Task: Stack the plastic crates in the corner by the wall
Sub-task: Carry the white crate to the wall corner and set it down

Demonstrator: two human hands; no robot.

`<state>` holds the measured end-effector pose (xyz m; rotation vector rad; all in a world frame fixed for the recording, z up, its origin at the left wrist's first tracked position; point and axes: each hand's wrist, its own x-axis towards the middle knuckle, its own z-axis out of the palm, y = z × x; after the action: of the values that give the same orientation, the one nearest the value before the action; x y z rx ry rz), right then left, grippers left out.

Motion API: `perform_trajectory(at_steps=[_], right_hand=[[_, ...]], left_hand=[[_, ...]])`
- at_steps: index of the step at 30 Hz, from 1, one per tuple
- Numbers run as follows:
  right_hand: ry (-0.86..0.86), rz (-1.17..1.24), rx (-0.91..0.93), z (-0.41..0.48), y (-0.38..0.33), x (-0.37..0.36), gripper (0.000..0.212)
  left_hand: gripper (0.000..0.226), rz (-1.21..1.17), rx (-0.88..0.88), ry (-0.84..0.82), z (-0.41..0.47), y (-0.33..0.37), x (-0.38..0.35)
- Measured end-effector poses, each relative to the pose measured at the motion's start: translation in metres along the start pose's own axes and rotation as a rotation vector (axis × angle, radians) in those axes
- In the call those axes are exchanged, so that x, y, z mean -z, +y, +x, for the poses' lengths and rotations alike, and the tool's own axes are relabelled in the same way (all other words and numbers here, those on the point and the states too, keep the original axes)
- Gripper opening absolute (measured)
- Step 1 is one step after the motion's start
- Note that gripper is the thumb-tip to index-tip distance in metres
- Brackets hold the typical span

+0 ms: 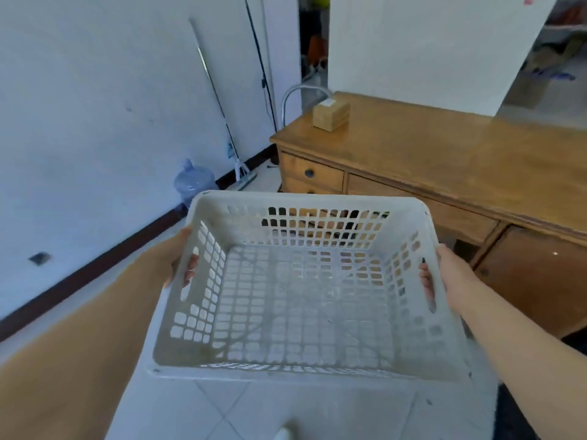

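Observation:
A white perforated plastic crate (pixel 305 300) fills the middle of the view, held above the tiled floor, empty inside. My left hand (pixel 178 258) grips its left handle slot, fingertips showing through the slot. On the opposite side my right hand (pixel 444 277) grips the right handle slot the same way. The crate's far rim tilts slightly up toward a wooden desk. No other crate is in view.
A wooden desk (pixel 444 160) with drawers stands ahead to the right, a small cardboard box (pixel 330 115) on its top. Along the white wall (pixel 95 106) on the left are a water jug (pixel 193 181) and a leaning mop (pixel 222 115). Pale floor tiles (pixel 286 408) lie below.

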<state>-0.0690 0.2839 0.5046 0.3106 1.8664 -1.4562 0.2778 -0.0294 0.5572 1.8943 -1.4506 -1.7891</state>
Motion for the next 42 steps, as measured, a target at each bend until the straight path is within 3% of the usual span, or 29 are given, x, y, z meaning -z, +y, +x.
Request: perform_trajectory(at_steps=[6,14,22,29,42], right_hand=[[-0.223,-0.224,0.110,-0.027,-0.011,-0.087,0.040],[-0.449,-0.435,0.153,-0.105,0.004,-0.252,0.043],[-0.597,-0.460,0.233,-0.182,0.055,-0.431,0.031],[-0.686,-0.485,0.246,-0.208,0.071,-0.575,0.036],[-0.755,-0.710,0.257,-0.201,0.061,-0.844,0.035]], left_hand=[[0.057,-0.198,0.042,0.222,-0.065,-0.069,0.089],[0.051,-0.423,0.149,0.456,-0.114,-0.151,0.229],[0.049,-0.569,0.204,0.624,-0.125,-0.197,0.374],[0.050,-0.653,0.230,0.753,-0.088,-0.197,0.472],[0.049,-0.812,0.322,0.875,0.048,-0.178,0.589]])
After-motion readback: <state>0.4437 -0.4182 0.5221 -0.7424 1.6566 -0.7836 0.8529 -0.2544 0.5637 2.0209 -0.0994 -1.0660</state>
